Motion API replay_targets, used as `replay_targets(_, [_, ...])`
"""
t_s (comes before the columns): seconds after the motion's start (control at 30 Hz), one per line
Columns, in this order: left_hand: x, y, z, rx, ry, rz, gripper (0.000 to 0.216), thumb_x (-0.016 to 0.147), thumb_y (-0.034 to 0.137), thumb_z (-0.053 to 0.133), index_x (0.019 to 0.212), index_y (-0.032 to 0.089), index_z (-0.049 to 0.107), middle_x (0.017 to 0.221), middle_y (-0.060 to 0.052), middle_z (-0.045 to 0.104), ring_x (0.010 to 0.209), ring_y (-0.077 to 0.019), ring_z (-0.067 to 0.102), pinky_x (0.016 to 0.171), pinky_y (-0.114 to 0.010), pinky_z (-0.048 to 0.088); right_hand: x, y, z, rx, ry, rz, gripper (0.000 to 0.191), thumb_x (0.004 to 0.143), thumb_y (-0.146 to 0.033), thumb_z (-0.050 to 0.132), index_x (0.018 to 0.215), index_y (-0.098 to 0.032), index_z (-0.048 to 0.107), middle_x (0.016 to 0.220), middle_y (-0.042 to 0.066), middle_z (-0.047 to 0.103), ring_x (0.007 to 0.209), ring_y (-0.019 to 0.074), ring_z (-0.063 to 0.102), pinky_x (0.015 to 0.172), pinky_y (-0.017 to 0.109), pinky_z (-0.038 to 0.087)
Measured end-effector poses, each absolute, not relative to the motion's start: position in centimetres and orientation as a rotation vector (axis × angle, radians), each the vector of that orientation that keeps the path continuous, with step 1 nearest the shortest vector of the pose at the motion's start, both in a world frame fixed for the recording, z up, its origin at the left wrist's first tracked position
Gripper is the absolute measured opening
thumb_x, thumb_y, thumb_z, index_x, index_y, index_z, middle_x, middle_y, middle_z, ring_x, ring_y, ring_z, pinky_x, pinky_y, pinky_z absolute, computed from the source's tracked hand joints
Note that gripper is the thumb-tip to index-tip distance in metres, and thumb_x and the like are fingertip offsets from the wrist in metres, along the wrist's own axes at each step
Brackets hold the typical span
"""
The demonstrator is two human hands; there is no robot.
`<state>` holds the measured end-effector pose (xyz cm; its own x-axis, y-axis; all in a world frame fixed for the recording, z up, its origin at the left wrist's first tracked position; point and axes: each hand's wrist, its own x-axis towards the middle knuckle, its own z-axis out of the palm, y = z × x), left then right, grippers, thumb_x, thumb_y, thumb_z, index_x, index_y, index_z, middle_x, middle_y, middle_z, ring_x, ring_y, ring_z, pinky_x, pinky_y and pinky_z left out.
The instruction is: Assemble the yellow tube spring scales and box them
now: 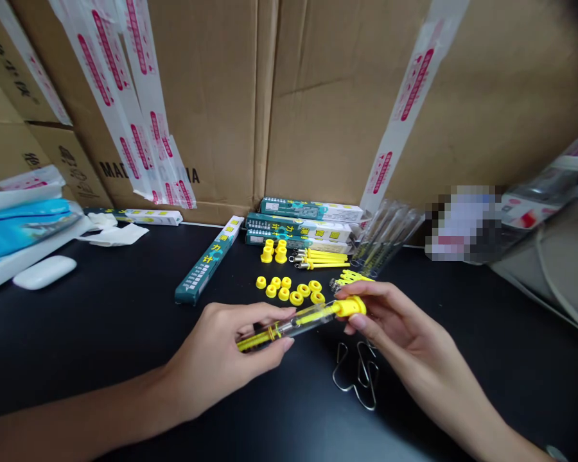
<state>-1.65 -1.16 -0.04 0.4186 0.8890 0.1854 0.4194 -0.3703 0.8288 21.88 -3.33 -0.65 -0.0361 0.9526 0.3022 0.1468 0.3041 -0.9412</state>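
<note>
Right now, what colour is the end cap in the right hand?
Yellow; the end cap shows in the head view.

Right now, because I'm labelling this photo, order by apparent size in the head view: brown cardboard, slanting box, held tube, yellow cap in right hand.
1. Brown cardboard
2. Slanting box and held tube: unsure, left hand covers part
3. Yellow cap

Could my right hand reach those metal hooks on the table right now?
Probably: the metal hooks lie close to your right hand, with nothing seen on top. It would likely have to release the yellow cap at the end of the clear tube first.
</note>
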Motion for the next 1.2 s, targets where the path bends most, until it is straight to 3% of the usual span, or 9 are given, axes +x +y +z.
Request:
replay_targets(0.17, [-1.74,-1.17,-0.24,1.974,1.090,0.852,0.029,0.083,0.024,0.068,0.110,0.021,0.075,0.075,0.001,0.076,0.053,-0.0117,0.063,0.051,-0.019,0.051,21.82,-3.21,-0.72,-1.040,-1.430,0.922,0.017,0.089,-0.026,0.071,0.104,-0.028,0.066,0.106,0.002,0.069,0.100,0.0159,0.068,0.087,0.022,0.058])
replay_targets(0.3, [-1.90,-1.18,-0.51,2.012,1.055,0.868,0.028,0.083,0.023,0.069,0.111,0.022,0.074,0.097,0.000,0.079,0.079,-0.0153,0.073,0.071,-0.021,0.057,21.74,-3.03,-0.88,-1.062,-1.435,0.970,0.015,0.089,-0.028,0.071,0.103,-0.027,0.066,0.103,0.002,0.070,0.092,0.0134,0.069,0.079,0.018,0.059])
replay_targets(0.4, [-1.91,-1.09,-0.65,2.021,1.045,0.877,0.029,0.083,0.021,0.070,0.111,0.023,0.074,0.099,0.002,0.079,0.083,-0.0151,0.074,0.077,-0.021,0.057,21.78,-3.03,-1.09,-1.104,-1.427,0.978,0.015,0.089,-0.033,0.070,0.102,-0.027,0.067,0.089,0.000,0.070,0.073,0.0102,0.067,0.066,0.015,0.058])
replay_targets(0.53, [-1.87,-1.02,-0.74,2.036,1.043,0.882,0.030,0.082,0.021,0.071,0.111,0.024,0.074,0.099,0.003,0.079,0.083,-0.0144,0.074,0.076,-0.019,0.056,21.84,-3.16,-0.99,-1.142,-1.420,0.946,0.014,0.087,-0.035,0.073,0.096,-0.025,0.069,0.075,-0.002,0.070,0.061,0.0088,0.065,0.057,0.012,0.055])
replay_targets(0.63, [-1.88,-1.01,-0.77,2.043,1.040,0.871,0.030,0.082,0.021,0.070,0.111,0.026,0.074,0.099,0.005,0.078,0.082,-0.0132,0.074,0.075,-0.018,0.056,21.83,-3.30,-0.60,-1.143,-1.407,0.946,0.011,0.084,-0.033,0.076,0.091,-0.026,0.073,0.081,-0.001,0.074,0.063,0.0082,0.067,0.058,0.010,0.055])
replay_targets(0.77, [-1.93,-0.96,-0.80,2.049,1.035,0.856,0.030,0.082,0.021,0.070,0.111,0.026,0.073,0.095,0.005,0.078,0.078,-0.0121,0.073,0.074,-0.017,0.055,21.78,-3.54,-0.19,-1.123,-1.379,1.004,0.018,0.081,-0.029,0.079,0.098,-0.028,0.077,0.111,0.002,0.076,0.090,0.0129,0.072,0.078,0.012,0.057])
replay_targets(0.87, [-1.95,-0.94,-0.83,2.034,1.031,0.850,0.030,0.083,0.021,0.069,0.112,0.026,0.073,0.094,0.005,0.077,0.078,-0.0122,0.072,0.073,-0.017,0.055,21.74,-3.61,-0.19,-1.067,-1.388,1.012,0.019,0.082,-0.027,0.077,0.102,-0.029,0.078,0.116,0.002,0.074,0.103,0.0159,0.070,0.086,0.015,0.057])
replay_targets(1.03, [-1.94,-0.98,-0.81,2.011,1.030,0.824,0.031,0.083,0.020,0.068,0.113,0.028,0.072,0.092,0.006,0.077,0.076,-0.0111,0.071,0.071,-0.016,0.053,21.81,-3.34,-0.40,-1.014,-1.395,1.115,0.021,0.085,-0.025,0.075,0.106,-0.031,0.076,0.102,0.000,0.078,0.083,0.0117,0.073,0.079,0.015,0.059])
replay_targets(1.2, [-2.03,-1.05,-0.66,2.019,1.008,0.821,0.029,0.083,0.019,0.068,0.111,0.028,0.072,0.090,0.007,0.076,0.072,-0.0096,0.069,0.068,-0.015,0.052,21.97,-3.14,-0.53,-1.056,-1.377,1.085,0.022,0.081,-0.024,0.079,0.103,-0.031,0.076,0.099,0.000,0.078,0.082,0.0110,0.072,0.074,0.013,0.059])
